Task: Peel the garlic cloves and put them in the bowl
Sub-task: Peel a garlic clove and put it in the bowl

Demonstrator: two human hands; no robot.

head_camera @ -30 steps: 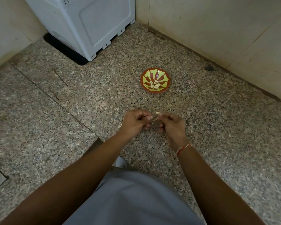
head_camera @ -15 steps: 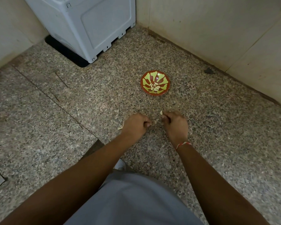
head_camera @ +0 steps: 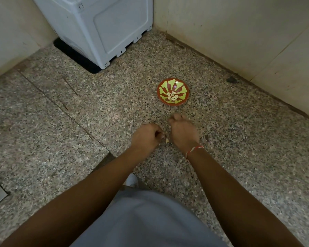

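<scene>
Right hand (head_camera: 183,131) curled just short of bowl (head_camera: 185,90) rim, floor (head_camera: 239,139) between

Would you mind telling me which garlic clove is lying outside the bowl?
The single garlic clove on the speckled floor, between the left hand and right hand. All the others sit piled in the red-and-green bowl.

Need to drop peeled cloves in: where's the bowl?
In the head view, the bowl sits on the floor just beyond the right hand, near the right wall.
</scene>
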